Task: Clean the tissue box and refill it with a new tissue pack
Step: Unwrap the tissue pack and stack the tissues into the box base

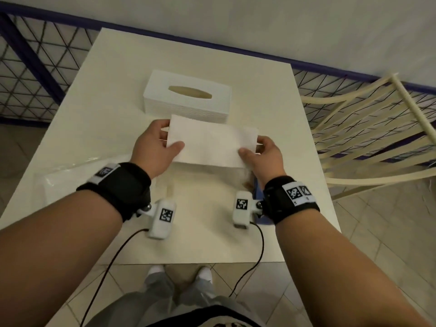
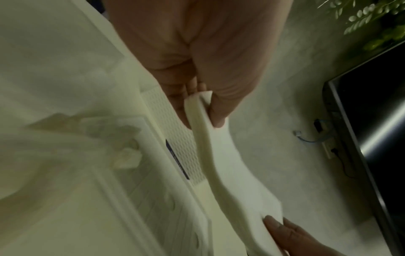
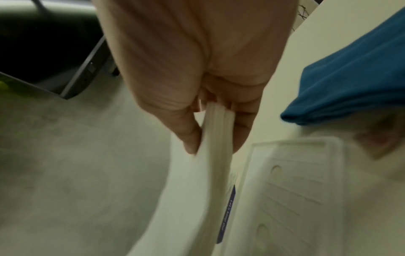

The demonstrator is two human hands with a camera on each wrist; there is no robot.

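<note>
I hold a flat white stack of tissues (image 1: 210,142) level above the table, one end in each hand. My left hand (image 1: 168,135) pinches the left end, thumb on top and fingers beneath; the left wrist view shows the same stack of tissues (image 2: 219,155) sagging between the hands. My right hand (image 1: 253,147) pinches the right end, and in the right wrist view the stack of tissues (image 3: 190,190) runs out from between thumb and fingers. Just behind the stack stands the white textured tissue box (image 1: 188,95), its oval slot facing up.
The white table (image 1: 106,102) carries a clear plastic wrapper (image 1: 70,175) at the front left and a blue cloth (image 3: 350,78) under my right wrist. A flat white plastic panel (image 3: 295,190) with round holes lies below my hands. A cream chair (image 1: 365,138) stands to the right.
</note>
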